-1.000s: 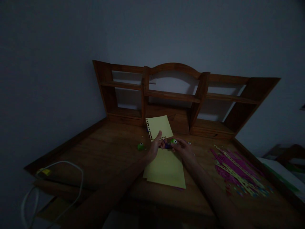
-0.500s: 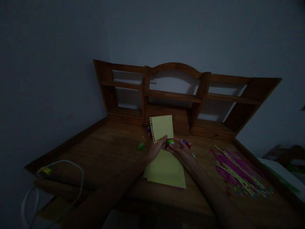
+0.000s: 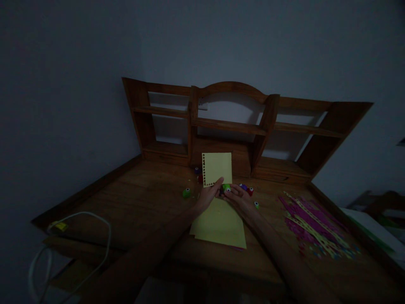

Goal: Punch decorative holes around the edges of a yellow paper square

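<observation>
At the near left of the wooden desk [image 3: 148, 198], a pale cable [image 3: 109, 234] loops past a yellow piece [image 3: 60, 226], on which any print is too dark to read from where I stand. At the desk's near middle lies a stack of yellow sheets [image 3: 218, 228], slightly fanned, with a pinkish-purple edge showing beneath. To the right spreads a pile of magenta and yellow strips [image 3: 313, 219], the yellow ones perforated, with small coloured bits scattered at its near end. Just above the stack, the two hands work close together; whether they touch, I cannot tell. The right hand [image 3: 238, 199] is closed around a green device [image 3: 226, 187] marked with a white eye-like disc, at the lower edge of a punched sheet [image 3: 218, 166]. The left hand [image 3: 208, 196] pinches that sheet, thumb in front; dark cut-outs line its left margin and part of its bottom edge. Similar eyed devices stand about: a green one [image 3: 186, 193] to the left, purple and red ones on both sides of the sheet. Behind rises a wooden shelf unit [image 3: 229, 125] with an arched top, then a wall socket [image 3: 203, 105] and the bluish-grey wall [image 3: 240, 42].
</observation>
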A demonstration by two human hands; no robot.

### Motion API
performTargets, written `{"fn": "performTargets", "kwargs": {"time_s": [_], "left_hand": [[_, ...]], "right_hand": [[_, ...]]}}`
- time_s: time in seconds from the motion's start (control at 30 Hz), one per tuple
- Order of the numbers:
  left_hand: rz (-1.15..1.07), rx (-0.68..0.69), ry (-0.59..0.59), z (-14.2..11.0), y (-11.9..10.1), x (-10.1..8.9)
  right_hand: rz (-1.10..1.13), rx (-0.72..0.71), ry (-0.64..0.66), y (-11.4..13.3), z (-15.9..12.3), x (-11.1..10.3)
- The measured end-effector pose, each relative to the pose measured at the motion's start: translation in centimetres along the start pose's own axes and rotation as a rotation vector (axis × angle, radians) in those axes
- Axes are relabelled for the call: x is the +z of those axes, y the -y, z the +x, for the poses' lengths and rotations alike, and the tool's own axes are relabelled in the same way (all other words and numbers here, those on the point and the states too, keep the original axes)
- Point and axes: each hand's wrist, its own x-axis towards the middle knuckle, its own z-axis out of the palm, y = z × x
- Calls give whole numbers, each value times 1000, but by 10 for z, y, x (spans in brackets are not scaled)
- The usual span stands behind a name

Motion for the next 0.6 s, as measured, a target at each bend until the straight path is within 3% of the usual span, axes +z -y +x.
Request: {"fn": "performTargets", "kwargs": {"time_s": [0.33, 0.6], "left_hand": [[-42, 10, 27, 5, 11, 0], [-21, 15, 35, 2, 5, 0]], "right_hand": [[-25, -17, -29, 2, 0, -2], [-30, -13, -31, 5, 0, 1]]}}
